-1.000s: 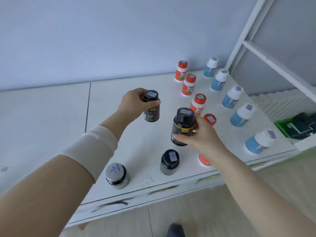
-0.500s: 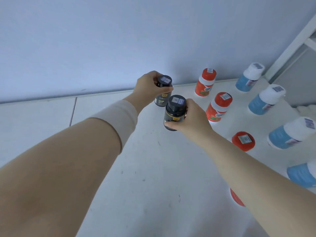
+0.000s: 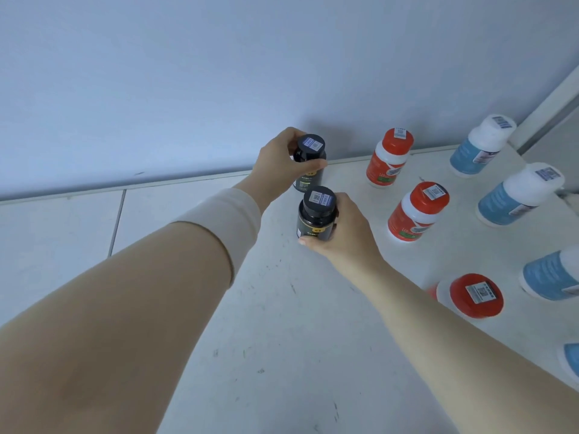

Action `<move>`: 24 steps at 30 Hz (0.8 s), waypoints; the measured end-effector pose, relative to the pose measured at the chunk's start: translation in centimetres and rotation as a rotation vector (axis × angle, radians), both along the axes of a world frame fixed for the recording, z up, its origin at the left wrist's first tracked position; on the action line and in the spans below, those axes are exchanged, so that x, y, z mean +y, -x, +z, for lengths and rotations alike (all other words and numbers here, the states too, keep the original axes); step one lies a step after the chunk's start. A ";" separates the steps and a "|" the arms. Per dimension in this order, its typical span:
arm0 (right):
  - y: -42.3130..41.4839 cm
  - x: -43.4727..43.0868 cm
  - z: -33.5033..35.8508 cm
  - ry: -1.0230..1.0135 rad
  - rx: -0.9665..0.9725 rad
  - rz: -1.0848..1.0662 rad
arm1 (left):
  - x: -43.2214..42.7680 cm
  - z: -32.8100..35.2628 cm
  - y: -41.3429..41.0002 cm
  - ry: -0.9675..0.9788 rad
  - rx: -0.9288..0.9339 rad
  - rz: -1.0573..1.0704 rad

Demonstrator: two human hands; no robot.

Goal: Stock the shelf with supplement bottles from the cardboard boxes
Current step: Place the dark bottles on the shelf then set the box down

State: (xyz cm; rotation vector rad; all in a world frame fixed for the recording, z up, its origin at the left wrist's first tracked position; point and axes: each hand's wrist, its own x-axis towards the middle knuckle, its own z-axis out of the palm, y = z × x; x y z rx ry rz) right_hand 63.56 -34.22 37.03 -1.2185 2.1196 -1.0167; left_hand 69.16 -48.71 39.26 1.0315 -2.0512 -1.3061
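Currently held, two items: rear black bottle (image 3: 310, 158), dark body, black cap with a code sticker, gripped by the left hand (image 3: 282, 164), fingers and thumb curled round cap and shoulder; front black bottle (image 3: 316, 217), seemingly the same make, gripped by the right hand (image 3: 341, 233) round the body from its right side, thumb low by the label. Both are upright, long axis vertical, caps toward the camera. Location: over the white shelf (image 3: 282, 339), toward its back, the rear one close to the foot of the wall (image 3: 219, 73), the front one just before it, on a line running from the wall toward the person. Whether the two touch cannot be told, since the front cap overlaps the rear label; whether either base rests on the shelf is hidden. The left forearm carries a pale sleeve (image 3: 225, 214). To the right, apart from the black pair: red-capped bottles (image 3: 416, 211) in a file from the wall forward, then blue bottles (image 3: 520, 195) with white caps in a second file farther right. Judgement: the black pair opens a third file left of the red one. The left hand is nearer the wall slot, the right nearer the next slot forward, so each likely needs only a straight lowering and release.
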 end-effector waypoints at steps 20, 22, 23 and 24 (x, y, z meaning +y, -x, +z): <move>-4.3 9.7 12.3 -0.033 0.616 0.203 | 13.7 9.4 -19.9 0.498 -0.702 0.151; -7.7 11.3 13.5 -0.020 0.694 0.271 | 17.6 10.8 -23.3 0.521 -0.781 0.189; -9.8 12.2 13.8 -0.027 0.702 0.316 | 19.5 11.3 -25.2 0.528 -0.813 0.211; -12.0 13.1 14.1 -0.039 0.695 0.368 | 21.2 11.7 -27.1 0.528 -0.845 0.237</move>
